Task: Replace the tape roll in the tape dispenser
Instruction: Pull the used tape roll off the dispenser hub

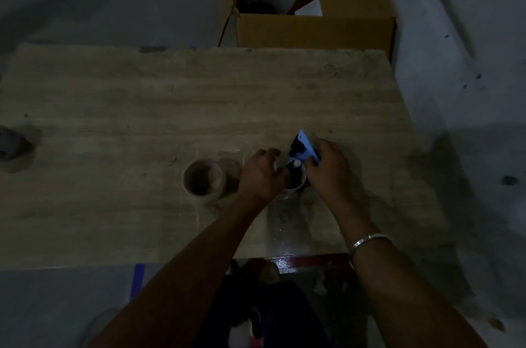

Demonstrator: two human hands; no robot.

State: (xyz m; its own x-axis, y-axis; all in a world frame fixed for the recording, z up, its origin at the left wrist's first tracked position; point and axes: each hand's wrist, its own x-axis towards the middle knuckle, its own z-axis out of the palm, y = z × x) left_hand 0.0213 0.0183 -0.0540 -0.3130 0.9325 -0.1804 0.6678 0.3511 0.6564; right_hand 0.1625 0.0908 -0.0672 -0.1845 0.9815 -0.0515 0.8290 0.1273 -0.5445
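Matt wood-grain table (142, 97); brown cardboard box (313, 30); shiny metal bangle (370, 242).

A dim packing or storage room, by the look of it: a bare grey concrete floor (85, 6) stained with dark marks, a plain pale wood-grain worktop (170, 97), and an open brown cardboard box (313, 30) on the floor beyond the right hand (327, 165).

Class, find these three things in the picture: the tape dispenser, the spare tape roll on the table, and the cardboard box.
tape dispenser (307, 145), head view, on its blue plate.
spare tape roll (203, 180), head view, on its near rim.
cardboard box (313, 30), head view, on its near outer wall.
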